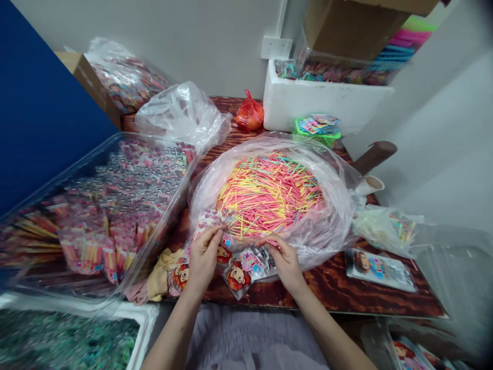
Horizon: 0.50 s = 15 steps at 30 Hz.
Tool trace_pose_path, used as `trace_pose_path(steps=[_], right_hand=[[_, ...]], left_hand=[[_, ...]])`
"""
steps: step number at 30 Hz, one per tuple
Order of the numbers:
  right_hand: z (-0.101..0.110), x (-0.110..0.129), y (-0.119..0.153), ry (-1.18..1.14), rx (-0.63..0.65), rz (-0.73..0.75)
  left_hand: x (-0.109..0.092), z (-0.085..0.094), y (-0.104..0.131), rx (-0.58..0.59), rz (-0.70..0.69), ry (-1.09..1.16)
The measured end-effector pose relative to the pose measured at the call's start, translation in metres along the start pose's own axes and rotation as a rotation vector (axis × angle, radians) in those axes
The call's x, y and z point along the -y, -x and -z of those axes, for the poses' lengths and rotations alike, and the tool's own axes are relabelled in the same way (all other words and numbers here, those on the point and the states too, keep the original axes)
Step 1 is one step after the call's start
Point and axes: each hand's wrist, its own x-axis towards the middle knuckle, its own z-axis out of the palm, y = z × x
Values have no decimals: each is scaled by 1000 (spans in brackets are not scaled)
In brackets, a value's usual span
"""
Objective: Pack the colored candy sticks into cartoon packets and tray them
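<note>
My right hand (285,259) is closed around a small bundle of thin pink sticks (273,243) whose ends show above the fingers. My left hand (206,252) is pinched at the near edge of the stick heap; what its fingertips hold, if anything, is hard to make out. Just beyond both hands lies a heap of thin pink, yellow and green sticks (269,195) in a large open clear plastic bag (335,205). Between and below the hands are flat printed packets (239,275) with a red-haired cartoon girl. A crumpled cloth (165,275) lies left of my left hand.
On the left, a clear tub (154,239) holds many filled packets. Behind are a crumpled plastic bag (185,113), a red bag (250,113), a green basket (318,134) and a white foam box (327,100). A paper cup (372,184) and printed packets (379,270) lie right.
</note>
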Motion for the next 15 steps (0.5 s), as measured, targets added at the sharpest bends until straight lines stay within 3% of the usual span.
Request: trace_pose_path(steps=[3, 10, 15], right_hand=[[-2, 1, 0, 2, -1, -3], [-3, 4, -2, 21, -3, -17], [-4, -1, -3, 61, 2, -24]], left_hand=[[-7, 0, 5, -28, 7, 47], [-12, -11, 14, 55, 10, 113], [-7, -16, 15, -31, 111, 205]])
